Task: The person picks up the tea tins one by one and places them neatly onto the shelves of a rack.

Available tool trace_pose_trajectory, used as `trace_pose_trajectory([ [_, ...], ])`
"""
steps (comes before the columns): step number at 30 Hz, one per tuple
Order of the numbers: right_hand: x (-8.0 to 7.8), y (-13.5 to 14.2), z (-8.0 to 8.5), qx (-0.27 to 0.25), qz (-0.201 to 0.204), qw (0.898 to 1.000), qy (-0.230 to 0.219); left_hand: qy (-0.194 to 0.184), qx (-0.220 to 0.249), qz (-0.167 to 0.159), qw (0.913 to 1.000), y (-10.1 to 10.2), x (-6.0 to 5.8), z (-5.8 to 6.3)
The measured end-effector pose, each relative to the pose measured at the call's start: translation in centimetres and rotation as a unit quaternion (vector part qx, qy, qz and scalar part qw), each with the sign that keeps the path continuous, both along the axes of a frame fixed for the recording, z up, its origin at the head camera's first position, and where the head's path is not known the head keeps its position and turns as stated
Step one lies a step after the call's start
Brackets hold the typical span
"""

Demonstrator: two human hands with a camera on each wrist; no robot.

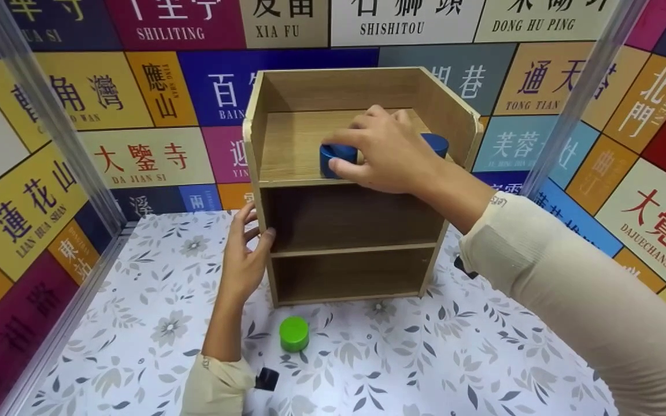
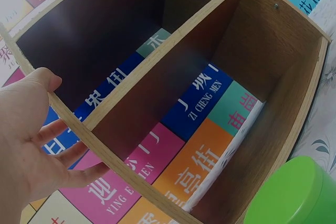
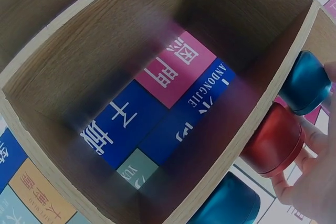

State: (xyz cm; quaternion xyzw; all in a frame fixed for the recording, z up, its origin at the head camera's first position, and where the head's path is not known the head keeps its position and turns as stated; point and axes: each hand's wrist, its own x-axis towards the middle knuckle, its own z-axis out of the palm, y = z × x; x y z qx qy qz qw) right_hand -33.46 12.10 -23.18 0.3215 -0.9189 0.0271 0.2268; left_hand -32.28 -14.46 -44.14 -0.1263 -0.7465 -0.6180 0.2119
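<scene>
A small wooden shelf unit (image 1: 356,249) stands on the table. My left hand (image 1: 246,254) holds its left side panel, thumb at the front edge and fingers along the outside. At the top tier, my right hand (image 1: 393,153) pinches a small blue round tin (image 1: 328,164) between thumb and index finger. A red tin (image 3: 275,142) stands beside it in the right wrist view, with the other fingers behind it; the hand hides it from the head view. Another blue tin (image 1: 438,145) sits further right. On the table, a green tin (image 1: 294,334) stands in front of the unit.
The two lower compartments hold no visible objects. A floral cloth (image 1: 154,346) covers the table. Walls printed with coloured sign panels (image 1: 148,159) stand behind and at the sides, with clear corner posts (image 1: 67,127).
</scene>
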Motion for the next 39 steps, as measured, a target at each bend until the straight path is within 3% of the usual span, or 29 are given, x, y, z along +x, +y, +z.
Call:
trace_pose_trajectory([
  [11, -0.1, 0.5, -0.1, 0.002, -0.014, 1.000, 0.004, 0.000, -0.003, 0.006, 1.0000, 0.1, 0.1, -0.2],
  [17, 0.4, 2.0, 0.5, -0.060, 0.005, 0.997, 0.048, -0.009, -0.006, 0.006, 0.9999, 0.1, 0.2, -0.2],
  [21, 1.5, 3.1, 0.4, -0.129, 0.037, 0.982, 0.131, -0.012, -0.006, 0.004, 0.9999, 0.2, 0.2, -0.1],
  [26, 2.8, 3.9, -0.3, -0.223, 0.075, 0.942, 0.241, -0.008, -0.003, -0.001, 1.0000, 0.2, 0.1, 0.0],
  [29, 3.5, 4.0, -1.3, -0.253, 0.096, 0.925, 0.266, 0.001, 0.000, -0.003, 1.0000, 0.2, -0.1, 0.0],
  [39, 5.1, 2.9, -7.1, -0.220, 0.136, 0.928, 0.269, 0.004, -0.007, -0.002, 1.0000, -0.2, 0.1, 0.0],
])
